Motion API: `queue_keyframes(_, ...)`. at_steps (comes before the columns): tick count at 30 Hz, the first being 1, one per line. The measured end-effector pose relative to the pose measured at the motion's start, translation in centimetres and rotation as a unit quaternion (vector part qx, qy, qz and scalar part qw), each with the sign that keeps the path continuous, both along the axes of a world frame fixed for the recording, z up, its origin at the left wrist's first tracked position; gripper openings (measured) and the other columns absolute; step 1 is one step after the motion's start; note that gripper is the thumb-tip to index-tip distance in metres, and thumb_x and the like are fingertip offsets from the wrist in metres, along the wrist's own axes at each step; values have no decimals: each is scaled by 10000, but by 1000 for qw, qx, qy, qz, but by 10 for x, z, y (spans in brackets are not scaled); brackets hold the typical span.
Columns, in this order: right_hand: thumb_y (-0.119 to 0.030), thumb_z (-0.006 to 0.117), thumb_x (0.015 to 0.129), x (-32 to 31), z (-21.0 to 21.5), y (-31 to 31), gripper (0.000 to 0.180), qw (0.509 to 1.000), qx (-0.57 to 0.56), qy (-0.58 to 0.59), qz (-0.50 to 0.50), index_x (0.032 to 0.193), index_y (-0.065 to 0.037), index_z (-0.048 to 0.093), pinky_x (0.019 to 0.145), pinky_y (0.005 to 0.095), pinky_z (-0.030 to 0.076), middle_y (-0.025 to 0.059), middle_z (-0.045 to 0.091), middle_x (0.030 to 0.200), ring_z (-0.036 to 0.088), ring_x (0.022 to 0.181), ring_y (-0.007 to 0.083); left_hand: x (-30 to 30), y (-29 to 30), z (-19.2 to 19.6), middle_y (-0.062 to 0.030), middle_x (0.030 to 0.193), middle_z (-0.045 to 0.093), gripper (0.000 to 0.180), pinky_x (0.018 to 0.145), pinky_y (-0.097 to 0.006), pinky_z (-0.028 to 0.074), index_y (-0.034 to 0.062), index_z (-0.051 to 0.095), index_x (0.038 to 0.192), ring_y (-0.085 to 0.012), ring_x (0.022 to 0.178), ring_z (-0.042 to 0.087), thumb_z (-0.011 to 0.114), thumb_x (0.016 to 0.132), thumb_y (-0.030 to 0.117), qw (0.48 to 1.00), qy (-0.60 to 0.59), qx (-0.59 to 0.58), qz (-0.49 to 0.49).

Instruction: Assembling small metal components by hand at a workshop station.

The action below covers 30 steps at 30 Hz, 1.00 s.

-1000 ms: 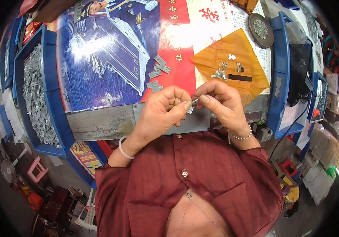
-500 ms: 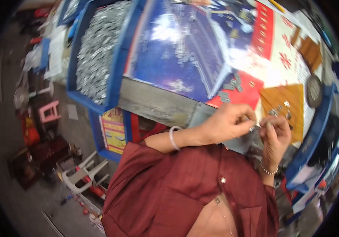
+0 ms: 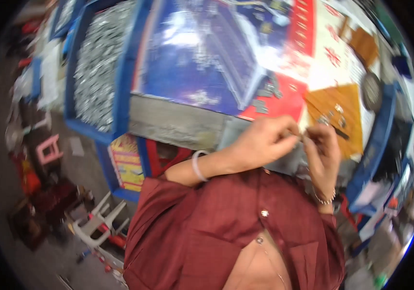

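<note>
My left hand is closed in a pinch at the near edge of the table. Close beside it, my right hand pinches too, and the fingertips of both nearly meet. Whatever lies between the fingers is too small and blurred to name. Just beyond my right hand is an orange-yellow sheet with small shiny metal pieces and a thin dark strip on it. Several flat grey metal pieces lie on the red part of the printed sheet, beyond my left hand.
A deep blue tray full of small silvery metal parts stands at the left. A glossy blue poster covers the table's middle. At the right are a round dark disc, brown blocks and a blue bin.
The whole view has shifted, so the table and tray appear farther left. Both hands stay together in their pinch, with the fingertips closer to each other.
</note>
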State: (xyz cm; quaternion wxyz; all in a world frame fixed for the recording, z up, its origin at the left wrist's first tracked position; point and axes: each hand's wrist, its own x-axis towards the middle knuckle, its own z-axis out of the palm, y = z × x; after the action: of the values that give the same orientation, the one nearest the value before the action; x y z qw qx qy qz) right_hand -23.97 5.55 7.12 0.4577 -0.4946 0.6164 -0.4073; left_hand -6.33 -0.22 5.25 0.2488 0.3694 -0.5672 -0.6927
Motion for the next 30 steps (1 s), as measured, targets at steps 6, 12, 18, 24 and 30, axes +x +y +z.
queue_keyframes(6, -23, 590, 902, 3, 1, -2, 165, 998, 17, -59, 7, 1051, 27, 541, 699, 263, 498, 89, 636, 888, 608, 763, 126, 3, 0, 4, 35, 694, 553, 71, 504, -188, 392, 9, 590, 938, 1, 577, 469, 597, 907, 72, 992, 11, 126, 0)
queue_keyframes(12, -100, 571, 946, -9, -8, 5, 145, 988, 30, -154, -10, 1009, 30, 568, 636, 213, 457, 38, 619, 859, 542, 706, 66, -1, 2, 5, 20, 750, 579, 104, 533, -179, 447, 15, 573, 997, -18, 626, 522, 586, 929, 92, 982, 49, 183, -3)
queue_keyframes(18, -77, 611, 912, -11, -10, 0, 86, 964, 108, -242, -8, 939, -1, 581, 600, 193, 405, -12, 572, 809, 496, 689, 37, -6, 4, 4, 17, 765, 589, 101, 549, -173, 446, 14, 573, 1000, -16, 635, 526, 580, 934, 89, 987, 35, 159, 11)
queue_keyframes(24, -56, 627, 855, -7, -10, -4, 68, 982, 85, -163, -41, 839, -14, 577, 600, 207, 402, 4, 571, 759, 513, 676, 69, -3, 5, -5, 11, 809, 600, 149, 579, -199, 475, 35, 580, 1061, -46, 697, 568, 576, 940, 122, 985, 75, 154, 0)
queue_keyframes(30, -80, 592, 899, -6, -16, -4, 69, 990, 10, -135, -44, 858, -41, 553, 520, 189, 338, -6, 514, 706, 453, 589, 61, -4, 1, -2, -58, 717, 635, 145, 513, -269, 492, -6, 593, 968, -112, 586, 627, 521, 895, 97, 990, 122, 27, 61)
